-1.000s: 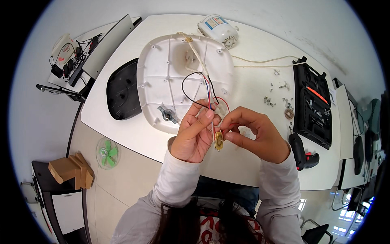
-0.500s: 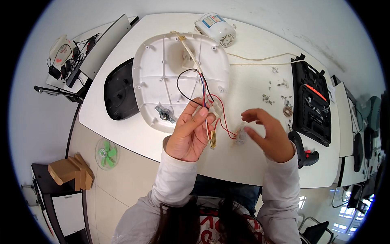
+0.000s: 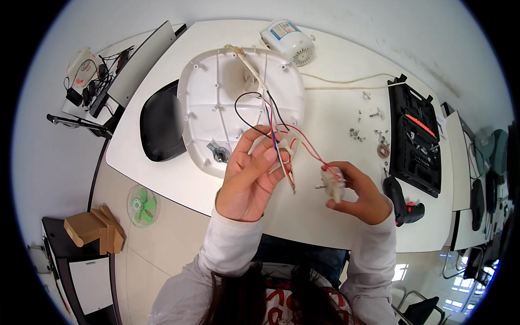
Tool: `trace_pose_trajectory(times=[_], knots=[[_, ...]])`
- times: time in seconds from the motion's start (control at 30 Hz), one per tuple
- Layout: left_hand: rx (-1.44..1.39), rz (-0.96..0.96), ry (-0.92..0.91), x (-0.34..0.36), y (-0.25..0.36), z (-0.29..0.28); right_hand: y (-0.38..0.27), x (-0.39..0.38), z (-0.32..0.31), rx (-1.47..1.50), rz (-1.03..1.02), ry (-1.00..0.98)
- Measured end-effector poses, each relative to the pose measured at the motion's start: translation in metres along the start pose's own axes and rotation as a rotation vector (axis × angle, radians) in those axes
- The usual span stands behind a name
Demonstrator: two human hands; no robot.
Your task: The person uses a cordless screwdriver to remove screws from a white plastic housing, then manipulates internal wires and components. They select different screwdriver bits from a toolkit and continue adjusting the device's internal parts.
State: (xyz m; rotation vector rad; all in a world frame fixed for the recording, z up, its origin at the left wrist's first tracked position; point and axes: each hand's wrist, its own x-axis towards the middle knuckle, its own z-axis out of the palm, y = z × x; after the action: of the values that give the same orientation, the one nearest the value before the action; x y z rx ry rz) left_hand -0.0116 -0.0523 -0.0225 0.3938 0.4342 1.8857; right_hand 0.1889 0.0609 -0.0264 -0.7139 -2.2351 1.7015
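Note:
A bundle of thin wires [image 3: 271,114] in black, red, blue and white is pinched between the thumb and fingers of my left hand [image 3: 244,181], near a pale connector. My right hand [image 3: 365,196] grips a round, translucent timer switch [image 3: 332,184] by its edge; its metal shaft points left. Red wires run from that switch back toward my left hand. Behind lies a white plastic base [image 3: 208,89], its ribbed underside up, and a cream cord [image 3: 252,70] comes out of it. A small metal part with a dark knob [image 3: 219,153] rests at its near left edge.
A black cover [image 3: 161,124] lies left of the base, and a white motor housing [image 3: 288,42] stands behind. Loose screws [image 3: 355,134] are scattered to the right. Beyond them are an open black toolbox [image 3: 414,138] and a power screwdriver [image 3: 398,200].
My right hand has closed on the timer switch and lifted it from the tabletop, turning it so the shaft shows. The gold-coloured piece below my left hand is no longer visible.

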Motion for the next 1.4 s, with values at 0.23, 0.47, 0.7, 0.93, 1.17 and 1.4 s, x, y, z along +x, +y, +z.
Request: trace_pose_trajectory(times=[0.23,0.47,0.7,0.93,1.17,1.4], knots=[[0.275,0.132,-0.056,-0.004,0.016,0.02,-0.019,-0.006,-0.016,0.524,-0.166,-0.112],[0.421,0.236,-0.013,-0.012,0.016,0.034,-0.035,0.005,-0.007,0.522,-0.207,0.04],[0.459,0.162,-0.034,-0.015,-0.006,0.028,-0.043,0.027,0.026,0.521,-0.187,0.156],[0.602,0.242,-0.047,-0.016,-0.004,0.034,-0.061,0.038,0.027,0.642,-0.178,0.016],[0.863,0.298,-0.176,-0.016,0.003,0.03,-0.066,0.047,0.036,0.612,-0.267,0.06],[1.256,0.646,-0.014,-0.004,0.051,0.018,-0.061,0.049,0.03,0.605,-0.264,0.089]])
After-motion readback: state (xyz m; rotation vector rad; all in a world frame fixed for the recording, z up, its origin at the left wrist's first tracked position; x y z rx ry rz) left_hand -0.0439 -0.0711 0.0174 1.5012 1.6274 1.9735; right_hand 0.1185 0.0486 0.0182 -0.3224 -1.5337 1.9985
